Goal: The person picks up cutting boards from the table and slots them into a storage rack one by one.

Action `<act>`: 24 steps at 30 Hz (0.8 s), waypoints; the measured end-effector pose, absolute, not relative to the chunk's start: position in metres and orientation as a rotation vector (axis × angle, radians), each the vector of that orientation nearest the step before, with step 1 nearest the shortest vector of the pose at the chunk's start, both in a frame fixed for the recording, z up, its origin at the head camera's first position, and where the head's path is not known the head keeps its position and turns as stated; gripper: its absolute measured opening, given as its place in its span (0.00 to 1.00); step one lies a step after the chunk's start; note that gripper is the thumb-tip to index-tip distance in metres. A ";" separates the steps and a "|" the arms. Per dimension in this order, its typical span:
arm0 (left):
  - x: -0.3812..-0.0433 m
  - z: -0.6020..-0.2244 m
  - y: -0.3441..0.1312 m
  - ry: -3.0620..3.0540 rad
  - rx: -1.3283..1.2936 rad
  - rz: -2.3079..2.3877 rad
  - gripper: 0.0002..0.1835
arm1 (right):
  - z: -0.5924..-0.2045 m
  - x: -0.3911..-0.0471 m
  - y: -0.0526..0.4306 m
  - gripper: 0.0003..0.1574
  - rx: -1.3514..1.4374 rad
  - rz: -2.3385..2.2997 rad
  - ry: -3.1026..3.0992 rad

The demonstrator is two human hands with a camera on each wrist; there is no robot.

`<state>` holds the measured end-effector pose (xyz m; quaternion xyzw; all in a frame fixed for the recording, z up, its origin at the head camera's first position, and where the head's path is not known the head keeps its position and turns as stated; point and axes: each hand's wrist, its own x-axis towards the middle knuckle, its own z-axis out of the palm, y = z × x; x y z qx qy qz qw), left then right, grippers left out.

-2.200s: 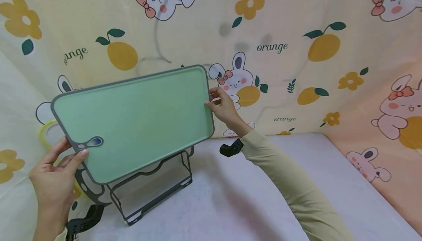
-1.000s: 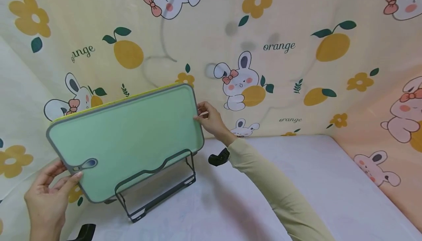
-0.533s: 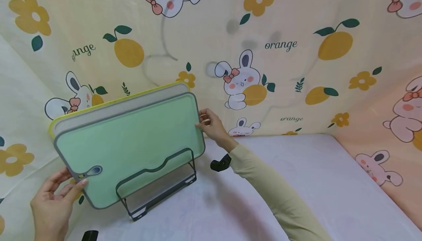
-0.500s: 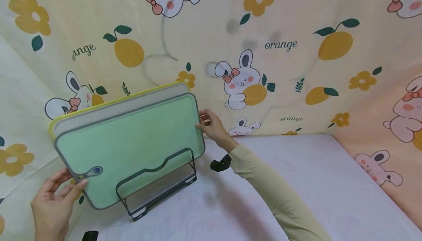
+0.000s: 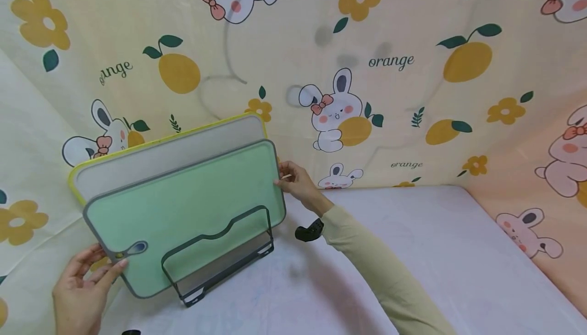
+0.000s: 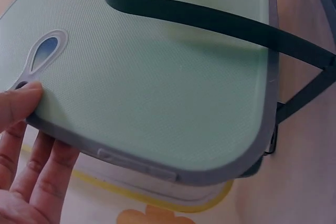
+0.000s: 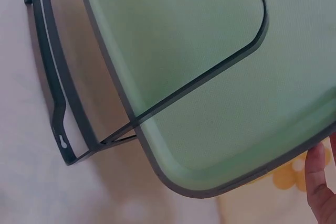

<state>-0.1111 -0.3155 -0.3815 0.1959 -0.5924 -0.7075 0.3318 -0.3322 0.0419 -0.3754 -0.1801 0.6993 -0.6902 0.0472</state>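
A green cutting board (image 5: pixel 197 197) with a grey rim stands tilted in a black wire rack (image 5: pixel 224 269), behind the rack's front bar. My left hand (image 5: pixel 84 286) pinches its left end by the drop-shaped hole, thumb in front and fingers behind. My right hand (image 5: pixel 300 187) pinches the right edge, seen also at the border of the right wrist view. Behind the green board stands a second cutting board (image 5: pixel 174 154), light grey with a yellow rim, its lower part hidden. In the left wrist view, the thumb (image 6: pixel 23 103) lies on the green board's rim.
A white cloth-covered table (image 5: pixel 412 253) extends to the right of the rack. Behind it hangs a curtain (image 5: pixel 284 39) printed with rabbits, flowers and oranges. Black camera mounts (image 5: pixel 309 230) are worn at the wrists.
The green board, held in both hands, has come down into the rack behind its front bar. More of the yellow-rimmed board now shows above it.
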 end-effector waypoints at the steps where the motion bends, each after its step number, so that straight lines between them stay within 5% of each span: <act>1: -0.111 -0.383 -0.316 -1.548 0.516 -1.853 0.29 | -0.377 -0.332 0.042 0.16 -0.547 -2.104 2.128; 24: -0.106 -0.404 -0.320 -1.552 0.441 -1.950 0.28 | -0.396 -0.334 0.042 0.17 -0.578 -2.086 2.126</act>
